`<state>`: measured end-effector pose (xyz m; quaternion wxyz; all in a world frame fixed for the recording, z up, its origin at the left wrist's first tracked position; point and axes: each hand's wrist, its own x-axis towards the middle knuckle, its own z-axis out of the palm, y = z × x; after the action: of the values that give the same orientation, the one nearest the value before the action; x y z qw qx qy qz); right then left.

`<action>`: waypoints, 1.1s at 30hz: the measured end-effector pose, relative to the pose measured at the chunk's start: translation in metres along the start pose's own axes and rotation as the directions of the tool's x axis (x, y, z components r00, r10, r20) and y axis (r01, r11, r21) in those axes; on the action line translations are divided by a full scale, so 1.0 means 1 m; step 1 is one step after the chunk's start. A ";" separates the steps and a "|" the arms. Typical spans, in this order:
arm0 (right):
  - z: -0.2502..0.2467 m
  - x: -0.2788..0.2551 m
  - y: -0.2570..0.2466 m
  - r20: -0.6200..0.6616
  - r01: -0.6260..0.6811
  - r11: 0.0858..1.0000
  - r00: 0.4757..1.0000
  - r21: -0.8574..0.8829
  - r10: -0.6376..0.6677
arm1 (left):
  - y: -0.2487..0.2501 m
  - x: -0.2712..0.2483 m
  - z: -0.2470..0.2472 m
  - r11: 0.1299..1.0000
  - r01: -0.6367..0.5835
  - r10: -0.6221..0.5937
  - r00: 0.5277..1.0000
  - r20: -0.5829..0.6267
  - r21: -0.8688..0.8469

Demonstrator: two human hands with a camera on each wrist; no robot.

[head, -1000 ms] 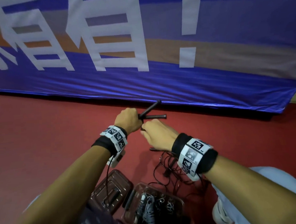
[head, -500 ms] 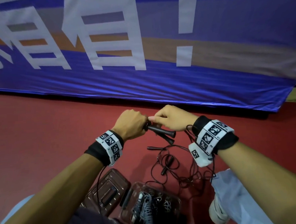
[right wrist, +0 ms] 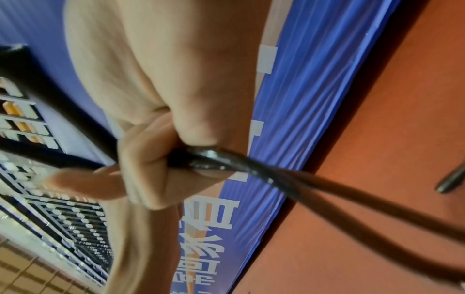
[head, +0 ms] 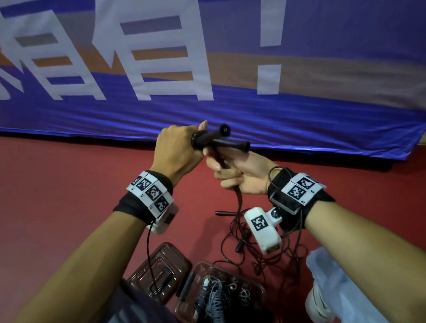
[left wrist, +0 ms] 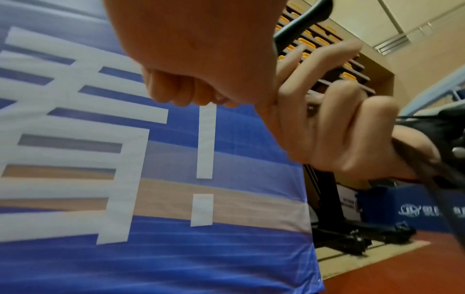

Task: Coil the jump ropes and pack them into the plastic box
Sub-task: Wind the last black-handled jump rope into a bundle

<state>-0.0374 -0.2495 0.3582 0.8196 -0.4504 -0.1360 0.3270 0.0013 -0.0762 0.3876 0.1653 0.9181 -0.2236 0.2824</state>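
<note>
two hands point(head: 179, 153), two held rope handles point(head: 210, 137), one plastic box point(head: 254, 287), one lid point(head: 161, 272)

head cam looks fwd/down over both arms; wrist cams v. close, angled up; all share blue banner point(head: 304, 120).

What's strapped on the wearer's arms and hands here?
Bare forearms, no gloves. Each wrist wears a black wrap with a white band of black square markers: left wristband, right wristband. White camera modules hang beneath; the right module bears a marker. Thin black cables trail off.
</note>
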 end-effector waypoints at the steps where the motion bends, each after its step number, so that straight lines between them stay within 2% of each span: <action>1: 0.001 0.003 0.000 -0.010 -0.010 1.000 1.000 0.010 0.010 | 0.003 0.001 0.001 0.997 0.081 -0.081 0.995 0.057 0.004; 4: 0.003 0.011 0.001 -0.171 -0.069 0.996 0.983 -0.060 0.058 | 0.006 0.000 0.007 0.967 0.245 -0.253 0.950 0.182 0.066; 7: 0.007 0.020 0.014 -0.414 -0.098 0.974 0.910 -0.203 0.006 | 0.009 -0.004 0.017 0.943 0.307 -0.331 0.905 0.268 0.129; 9: 0.011 0.026 0.023 -0.555 -0.176 0.896 0.827 -0.408 -0.090 | 0.011 -0.008 0.024 0.925 0.340 -0.377 0.872 0.313 0.168; 10: 0.012 0.027 0.026 -0.581 -0.252 0.793 0.800 -0.554 -0.152 | 0.011 -0.010 0.028 0.917 0.352 -0.397 0.855 0.334 0.189; 12: 0.014 0.025 0.031 -0.541 -0.361 0.530 0.808 -0.767 -0.234 | 0.012 -0.012 0.035 0.904 0.357 -0.424 0.825 0.374 0.238; 13: 0.014 0.022 0.031 -0.515 -0.377 0.438 0.819 -0.816 -0.253 | 0.012 -0.013 0.038 0.898 0.348 -0.432 0.814 0.389 0.268; 16: 0.014 0.008 0.026 -0.434 -0.378 0.222 0.837 -0.899 -0.334 | 0.014 -0.016 0.045 0.883 0.288 -0.441 0.783 0.440 0.372; 18: 0.008 0.002 0.021 -0.372 -0.372 0.074 0.850 -0.925 -0.373 | 0.018 -0.019 0.050 0.877 0.200 -0.419 0.765 0.489 0.437; 22: -0.006 -0.009 0.006 -0.259 -0.323 -0.128 0.896 -0.938 -0.362 | 0.022 -0.026 0.062 0.915 -0.046 -0.240 0.737 0.632 0.401; 24: -0.010 -0.014 0.000 -0.217 -0.287 -0.162 0.911 -0.944 -0.352 | 0.018 -0.023 0.061 0.916 -0.164 -0.132 0.738 0.662 0.366; 27: -0.018 -0.019 -0.005 -0.169 -0.249 -0.175 0.911 -0.953 -0.377 | 0.012 -0.016 0.053 0.865 -0.366 0.048 0.742 0.668 0.344; 30: -0.025 -0.019 -0.010 -0.213 -0.259 -0.080 0.905 -0.963 -0.369 | 0.012 -0.016 0.050 0.790 -0.525 0.187 0.699 0.691 0.317; 33: -0.030 -0.018 -0.009 -0.253 -0.263 0.004 0.927 -0.965 -0.278 | 0.013 -0.016 0.049 0.732 -0.620 0.281 0.653 0.703 0.284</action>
<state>-0.0314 -0.2839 0.3504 0.2689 -0.9475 -0.1690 0.0362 0.0049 -0.1031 0.3414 -0.2403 0.8773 -0.4128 0.0473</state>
